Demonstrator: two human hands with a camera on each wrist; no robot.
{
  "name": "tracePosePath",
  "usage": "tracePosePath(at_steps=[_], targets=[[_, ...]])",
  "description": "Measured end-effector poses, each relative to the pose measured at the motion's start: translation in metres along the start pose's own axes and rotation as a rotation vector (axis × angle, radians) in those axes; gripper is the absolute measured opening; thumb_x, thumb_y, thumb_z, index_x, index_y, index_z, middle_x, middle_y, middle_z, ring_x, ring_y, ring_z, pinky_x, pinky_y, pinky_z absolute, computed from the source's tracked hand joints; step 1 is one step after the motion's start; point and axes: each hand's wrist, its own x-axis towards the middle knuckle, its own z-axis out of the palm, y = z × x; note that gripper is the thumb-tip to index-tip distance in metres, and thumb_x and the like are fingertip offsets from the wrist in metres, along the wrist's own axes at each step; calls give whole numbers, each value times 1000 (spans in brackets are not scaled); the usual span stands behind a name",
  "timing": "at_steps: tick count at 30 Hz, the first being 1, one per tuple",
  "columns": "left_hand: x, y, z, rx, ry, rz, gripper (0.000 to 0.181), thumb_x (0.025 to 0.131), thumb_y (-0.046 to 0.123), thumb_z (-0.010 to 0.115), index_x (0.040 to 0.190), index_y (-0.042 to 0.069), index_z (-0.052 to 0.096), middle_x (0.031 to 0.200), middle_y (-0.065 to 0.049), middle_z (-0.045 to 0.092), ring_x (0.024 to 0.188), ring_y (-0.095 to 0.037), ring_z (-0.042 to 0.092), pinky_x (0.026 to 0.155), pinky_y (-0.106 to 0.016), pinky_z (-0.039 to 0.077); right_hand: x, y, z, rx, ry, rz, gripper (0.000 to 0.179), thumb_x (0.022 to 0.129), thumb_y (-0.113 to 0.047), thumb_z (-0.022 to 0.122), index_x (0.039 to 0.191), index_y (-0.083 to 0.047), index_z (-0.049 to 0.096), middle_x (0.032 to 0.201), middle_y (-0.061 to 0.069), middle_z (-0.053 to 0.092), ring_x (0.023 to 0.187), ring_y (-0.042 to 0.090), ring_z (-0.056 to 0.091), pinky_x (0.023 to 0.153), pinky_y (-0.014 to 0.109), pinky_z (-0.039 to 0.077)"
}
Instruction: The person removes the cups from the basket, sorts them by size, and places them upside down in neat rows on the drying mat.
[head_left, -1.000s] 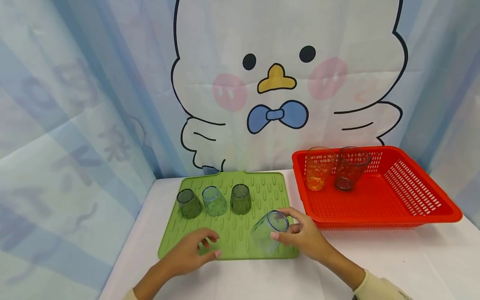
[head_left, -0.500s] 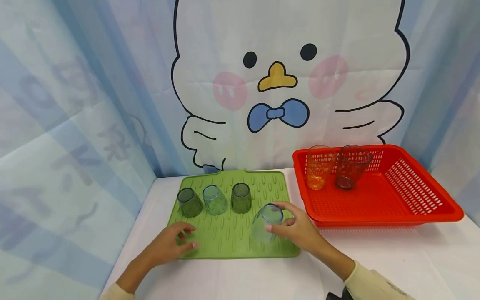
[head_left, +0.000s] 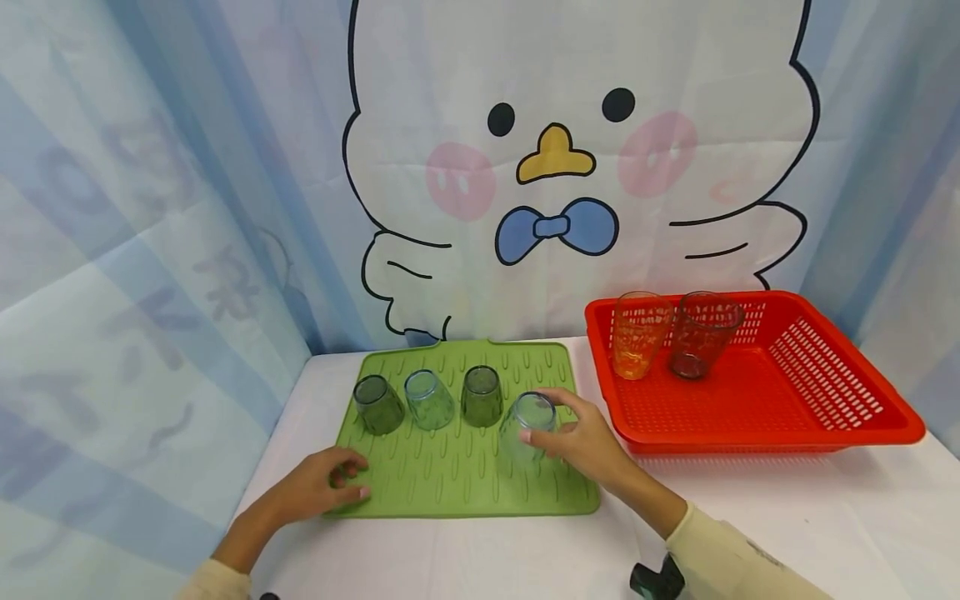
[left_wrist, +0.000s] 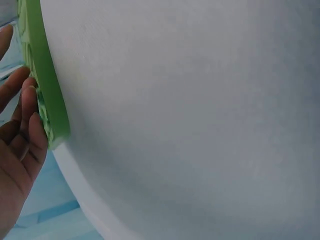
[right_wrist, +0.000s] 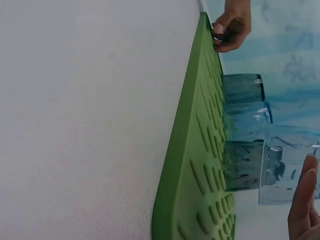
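My right hand point(head_left: 588, 446) holds a clear, blue-tinted glass tumbler point(head_left: 517, 437) upside down, thumb on the near side and fingers on the far side. In the right wrist view that tumbler point(right_wrist: 282, 185) hangs over the green drying mat point(right_wrist: 192, 145), a gap showing between its mouth and the mat. My left hand point(head_left: 318, 483) holds nothing; its loosely bent fingers are at the mat's near-left corner. Upside down on the mat point(head_left: 450, 492) stand a dark grey tumbler point(head_left: 380, 408), a light blue one point(head_left: 430, 402) and another dark grey one point(head_left: 482, 398), in a row.
A red plastic basket point(head_left: 750, 417) stands to the right of the mat. Inside it, a clear glass point(head_left: 637, 333) and a purplish glass point(head_left: 697, 337) lean at its left end. A white cloth point(head_left: 465, 558) covers the table, and a printed curtain point(head_left: 555, 283) hangs behind.
The right hand has moved away from me and slightly left, turning the tumbler from tilted to nearly upright, mouth down. My left hand has drawn back left to the mat's corner.
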Motion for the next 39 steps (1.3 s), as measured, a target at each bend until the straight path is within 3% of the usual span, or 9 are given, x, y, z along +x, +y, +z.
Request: tracePosePath(at_steps=[12,23,31,39], targets=[[-1,0,-2,-31,-64,-14,49,86,34,79,120,3,63,102,-4,58,87,-11,56,75,-27,51,18,1,9,-16,84,26,63,82,-19,83,139,-15,57,130,12,55,63,33,64,55,30,52],[0,-2,-1,-49,-70,-5,49,84,32,81,119,2,62,100,-4,56,85,-9,53,73,-26,49,35,9,8,-105,195,65,69,82,-19,83,143,-10,52,131,18,52,64,18,65,63,29,55],[0,-1,1,-59,-63,-6,51,84,32,82,119,2,62,101,-4,56,85,-10,53,74,-26,49,47,20,8,-126,249,111,65,82,-18,82,141,-13,54,133,18,52,69,18,67,66,27,56],[-1,-1,1,-53,-61,-25,51,84,32,82,120,3,62,101,-3,56,86,-11,53,73,-26,49,57,21,6,-176,271,122,69,83,-24,82,144,-13,52,135,16,54,70,17,68,78,31,50]])
